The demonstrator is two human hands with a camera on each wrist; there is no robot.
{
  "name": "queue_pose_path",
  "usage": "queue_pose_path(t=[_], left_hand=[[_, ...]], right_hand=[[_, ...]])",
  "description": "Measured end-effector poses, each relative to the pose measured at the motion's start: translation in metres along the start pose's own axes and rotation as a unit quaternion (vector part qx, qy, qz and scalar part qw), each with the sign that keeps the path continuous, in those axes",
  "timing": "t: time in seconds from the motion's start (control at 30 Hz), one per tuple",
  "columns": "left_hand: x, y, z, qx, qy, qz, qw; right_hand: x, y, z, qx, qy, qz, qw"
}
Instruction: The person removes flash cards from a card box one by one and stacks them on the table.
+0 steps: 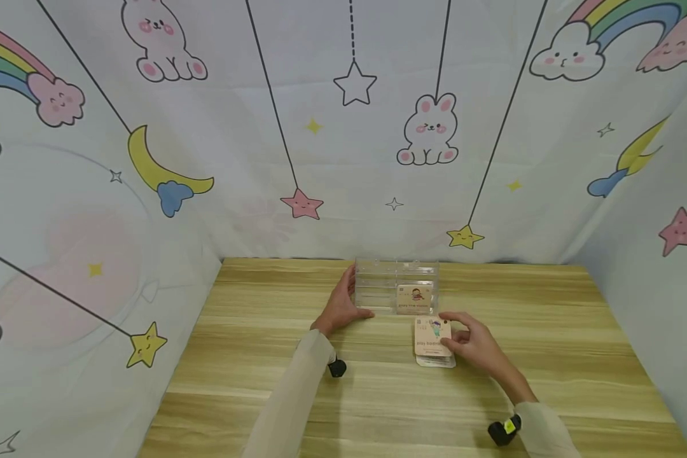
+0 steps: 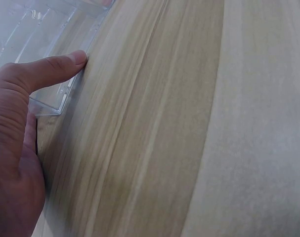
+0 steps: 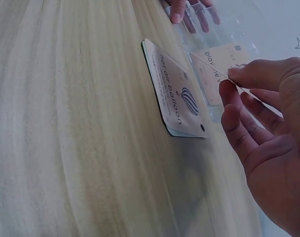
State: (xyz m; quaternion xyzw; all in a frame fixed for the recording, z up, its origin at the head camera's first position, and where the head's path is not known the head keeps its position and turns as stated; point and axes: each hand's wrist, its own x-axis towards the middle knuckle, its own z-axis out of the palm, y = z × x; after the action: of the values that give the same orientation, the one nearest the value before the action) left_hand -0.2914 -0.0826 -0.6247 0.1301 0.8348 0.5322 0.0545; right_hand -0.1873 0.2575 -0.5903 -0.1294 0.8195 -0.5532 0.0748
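Note:
A clear plastic divided box sits at the back of the table. My left hand grips its left end, thumb along the front edge and fingers round the side. In the box's right part lies a card with a small figure and printed words. My right hand pinches one flashcard by its right edge, between thumb and index finger. That card is held above a small stack of cards on the table, whose top card shows a striped hot air balloon.
The wood-grain table has a printed cloth with stars, rabbits and rainbows hanging behind it and at its sides. A black wrist camera is on the left wrist, and another wrist camera on the right.

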Motion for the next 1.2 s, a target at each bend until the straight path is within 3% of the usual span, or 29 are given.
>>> queue_pose_path(t=[0.57,0.8,1.03,1.2], left_hand=[[0.000,-0.003,0.000,-0.007,-0.002,0.008,0.9999],[0.000,-0.002,0.000,-0.008,-0.003,0.008,0.9999],[-0.001,0.002,-0.001,-0.008,-0.006,0.003,0.9999],[-0.002,0.004,-0.002,-0.011,-0.007,0.001,0.9999]], right_hand=[[-0.008,0.013,0.003,0.005,-0.021,0.026,0.9994],[-0.008,0.021,0.007,-0.060,-0.003,-0.003,0.9982],[-0.007,0.024,0.010,-0.126,0.026,-0.053,0.9903],[-0.007,0.023,0.012,-0.153,0.027,-0.060,0.9860]])
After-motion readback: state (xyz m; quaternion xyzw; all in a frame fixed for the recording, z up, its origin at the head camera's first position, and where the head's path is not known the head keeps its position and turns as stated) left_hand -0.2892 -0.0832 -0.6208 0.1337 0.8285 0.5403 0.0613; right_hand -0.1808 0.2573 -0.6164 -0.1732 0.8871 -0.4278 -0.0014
